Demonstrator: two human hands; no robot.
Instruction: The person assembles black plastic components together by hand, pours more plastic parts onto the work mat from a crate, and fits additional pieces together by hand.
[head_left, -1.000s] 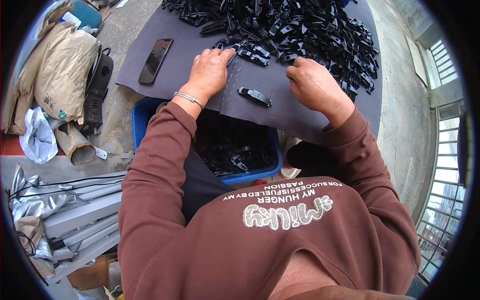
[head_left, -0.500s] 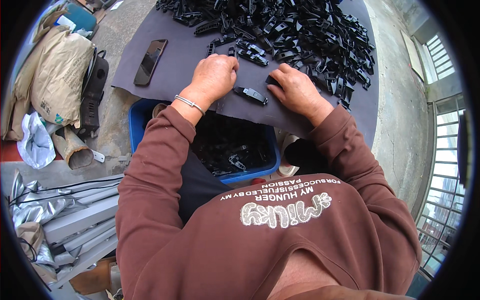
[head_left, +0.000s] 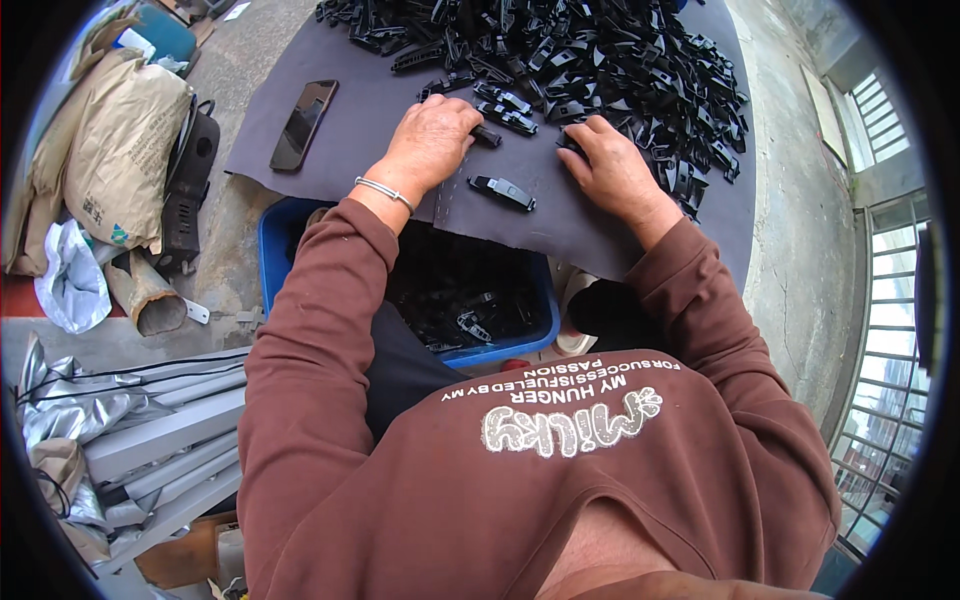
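Observation:
A big heap of black plastic clips [head_left: 620, 80] covers the far part of the dark grey work sheet [head_left: 380, 90]. My left hand [head_left: 430, 137], a metal bangle on its wrist, is closed with its fingertips on a dark clip piece [head_left: 487, 135]; the fingers partly hide it. My right hand [head_left: 612, 168] pinches a small black plastic piece [head_left: 572, 146] by the heap's near edge. Between the hands, closer to me, one assembled-looking black clip [head_left: 503, 192] lies alone. Two more clips [head_left: 506, 108] lie side by side just beyond my left fingertips.
A phone [head_left: 303, 125] lies on the sheet's left. Below the near edge stands a blue bin [head_left: 545, 335] with black clips inside. Paper sacks [head_left: 130, 150] and grey metal bars [head_left: 170, 430] are on the left; a barred window [head_left: 890, 330] is at right.
My right hand has moved right and slightly away from me with its piece. My left hand has shifted a little right, and a clip piece now shows at its fingertips.

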